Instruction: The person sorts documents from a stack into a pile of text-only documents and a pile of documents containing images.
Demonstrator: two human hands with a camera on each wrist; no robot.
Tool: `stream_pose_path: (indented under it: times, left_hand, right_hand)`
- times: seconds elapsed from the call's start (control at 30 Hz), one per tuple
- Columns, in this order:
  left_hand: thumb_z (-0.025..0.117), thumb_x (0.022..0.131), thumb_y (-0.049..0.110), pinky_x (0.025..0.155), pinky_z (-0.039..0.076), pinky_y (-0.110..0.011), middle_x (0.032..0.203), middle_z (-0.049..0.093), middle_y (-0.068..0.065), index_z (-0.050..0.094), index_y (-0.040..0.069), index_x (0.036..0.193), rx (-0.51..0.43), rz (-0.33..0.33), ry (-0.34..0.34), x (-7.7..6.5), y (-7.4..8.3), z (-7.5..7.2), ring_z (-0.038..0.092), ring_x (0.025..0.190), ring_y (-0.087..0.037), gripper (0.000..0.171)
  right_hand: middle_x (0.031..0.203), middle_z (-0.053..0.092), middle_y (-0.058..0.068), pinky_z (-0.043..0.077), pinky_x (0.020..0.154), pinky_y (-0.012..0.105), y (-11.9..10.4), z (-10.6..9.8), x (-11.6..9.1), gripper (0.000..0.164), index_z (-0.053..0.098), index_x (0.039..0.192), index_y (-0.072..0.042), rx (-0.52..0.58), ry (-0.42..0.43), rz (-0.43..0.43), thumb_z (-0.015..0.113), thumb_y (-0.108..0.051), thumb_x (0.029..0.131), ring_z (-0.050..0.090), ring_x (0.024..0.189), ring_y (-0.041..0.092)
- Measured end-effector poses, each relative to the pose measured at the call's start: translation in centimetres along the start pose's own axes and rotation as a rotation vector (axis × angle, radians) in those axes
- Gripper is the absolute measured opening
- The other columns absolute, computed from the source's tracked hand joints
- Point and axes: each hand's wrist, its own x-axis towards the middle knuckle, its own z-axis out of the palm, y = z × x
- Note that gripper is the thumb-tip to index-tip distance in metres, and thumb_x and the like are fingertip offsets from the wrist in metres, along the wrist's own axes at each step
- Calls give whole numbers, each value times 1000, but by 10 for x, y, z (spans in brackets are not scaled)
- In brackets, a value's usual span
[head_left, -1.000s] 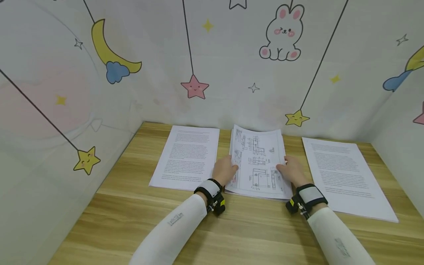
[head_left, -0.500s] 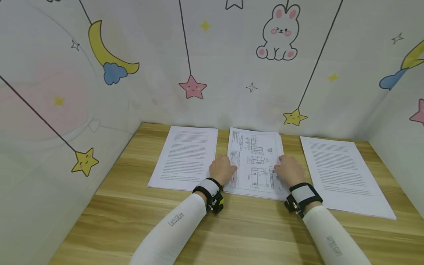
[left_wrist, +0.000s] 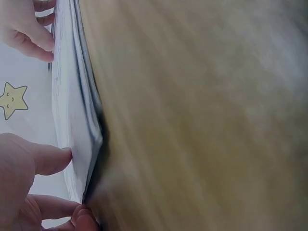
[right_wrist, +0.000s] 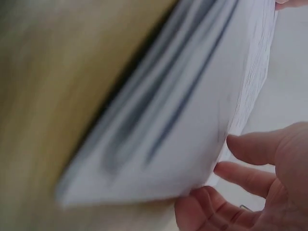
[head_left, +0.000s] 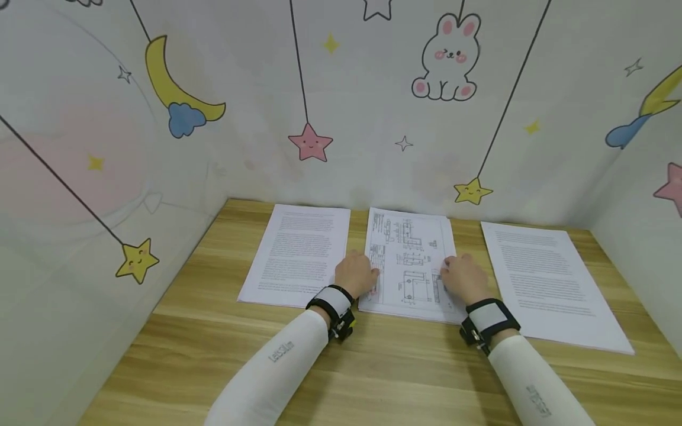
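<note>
A stack of papers (head_left: 399,260) topped by a technical drawing lies in the middle of the wooden table in the head view. My left hand (head_left: 356,275) holds its left edge. In the left wrist view the thumb (left_wrist: 55,159) is on the top sheet and the fingers (left_wrist: 84,219) meet the edge below. On the opposite edge, my right hand (head_left: 465,278) grips the stack between thumb and fingers. The right wrist view shows its thumb (right_wrist: 252,147) against the drawing's edge, fingertips at the side, and loose, slightly fanned layers of the papers (right_wrist: 202,115).
To the left lies a stack of printed text pages (head_left: 298,254), its right side close beside my left hand. Another text stack (head_left: 549,278) lies at the right, slightly turned. Behind the table (head_left: 399,373) hangs a white backdrop (head_left: 362,177) with cartoon drawings.
The drawing stack's top sheets, bowed and raised at the far end earlier, now lie flatter and more even. Both hands stay on its sides; the right hand has shifted slightly inward.
</note>
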Motion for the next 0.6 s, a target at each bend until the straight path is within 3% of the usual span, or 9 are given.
stream_pose_path:
  times: [0.2, 0.33, 0.5, 0.6]
  left_hand:
    - [59, 97, 34, 44, 38, -27, 68, 56, -6, 52, 12, 53, -39, -7, 2, 0, -6, 0, 51, 52, -17, 49]
    - [59, 97, 35, 44, 38, -27, 69, 56, -7, 55, 10, 55, -49, -11, 14, -1, -5, -6, 51, 52, -17, 49]
    - [60, 96, 34, 50, 42, -30, 84, 63, -9, 70, 4, 84, -33, 17, 50, -5, -1, -16, 54, 62, -19, 35]
    - [59, 97, 33, 55, 46, -30, 94, 65, -10, 71, 3, 104, -26, 53, 65, -8, 4, -21, 57, 69, -19, 33]
  right_hand:
    - [132, 54, 32, 52, 84, 49, 14, -1, -2, 48, 54, 136, 8, 62, -7, -74, 50, -21, 98, 57, 100, 35]
    - [128, 60, 31, 54, 82, 48, 29, -6, -9, 48, 54, 135, 8, 129, 36, -98, 49, -23, 99, 62, 98, 35]
    - [118, 64, 34, 54, 74, 48, 49, -14, -21, 44, 58, 130, 8, 137, 145, -131, 52, -23, 98, 66, 92, 38]
    - [115, 64, 36, 52, 62, 41, 61, -18, -26, 42, 60, 127, 9, 128, 196, -146, 53, -22, 98, 64, 77, 32]
